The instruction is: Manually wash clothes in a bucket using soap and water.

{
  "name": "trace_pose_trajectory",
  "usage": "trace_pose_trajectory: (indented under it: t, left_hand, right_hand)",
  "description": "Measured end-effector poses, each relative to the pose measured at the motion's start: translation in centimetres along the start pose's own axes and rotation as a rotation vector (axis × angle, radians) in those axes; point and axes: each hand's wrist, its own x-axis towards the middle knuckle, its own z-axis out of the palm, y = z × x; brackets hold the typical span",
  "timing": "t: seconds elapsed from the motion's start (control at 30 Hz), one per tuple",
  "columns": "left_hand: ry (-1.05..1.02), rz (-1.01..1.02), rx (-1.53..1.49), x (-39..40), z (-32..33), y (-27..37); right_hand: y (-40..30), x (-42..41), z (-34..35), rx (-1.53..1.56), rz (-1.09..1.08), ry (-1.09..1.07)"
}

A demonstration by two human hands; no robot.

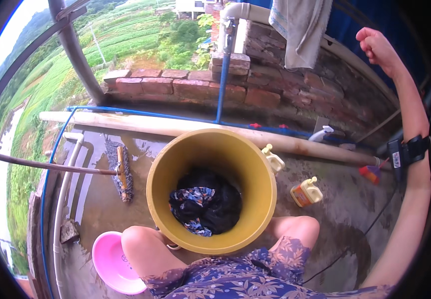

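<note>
My right hand (378,50) is raised at the upper right, its fingers curled into a fist with nothing visible in them. It appears near a dark blue sheet (366,80), though I cannot tell whether they touch. My left hand is out of view. Between my knees stands a tall yellow plastic tub (258,213). Dark wet-looking clothes (223,209) lie at its bottom, with a floral-patterned cloth (196,196) among them. A pale yellow jug (307,192) with an orange label stands to the right; another pale yellow jug (274,159) is partly hidden behind the tub's rim.
A pink basin (107,261) sits beside my left knee. Beyond the tub run a thick white pipe (144,123) and a blue water pipe (223,86) with a tap (229,24). A light towel (301,33) hangs above a brick wall (193,88). A metal rod (51,165) juts in from the left.
</note>
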Motion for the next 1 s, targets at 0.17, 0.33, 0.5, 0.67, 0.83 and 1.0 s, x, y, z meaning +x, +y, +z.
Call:
trace_pose_trajectory:
  t: [0.17, 0.33, 0.5, 0.67, 0.83, 1.0]
  left_hand:
    - [-0.001, -0.018, -0.080, -0.7, -0.2, -0.3]
    - [-0.023, -0.006, -0.119, -1.3, -0.4, 0.5]
    - [-0.062, -0.021, -0.110, -0.9, -0.6, 1.7]
    - [-0.071, -0.062, -0.127, -2.3, -0.6, 2.1]
    - [-0.106, 0.013, -0.171, -3.0, -0.9, 2.7]
    - [-0.268, 0.242, -0.287, -4.3, -1.8, 4.7]
  right_hand:
    - [-4.3, 3.3, 0.1, -0.152, -0.125, 0.029]
    - [-8.3, 6.5, -0.1, -0.154, -0.213, -0.004]
    - [-10.1, 5.8, 4.4, -0.236, -0.259, -0.069]
    - [-6.5, 7.6, 6.6, -0.143, -0.184, -0.077]
    - [-7.4, 5.5, 5.3, -0.206, -0.105, -0.129]
    - [-10.5, 4.7, -1.2, -0.295, -0.236, 0.026]
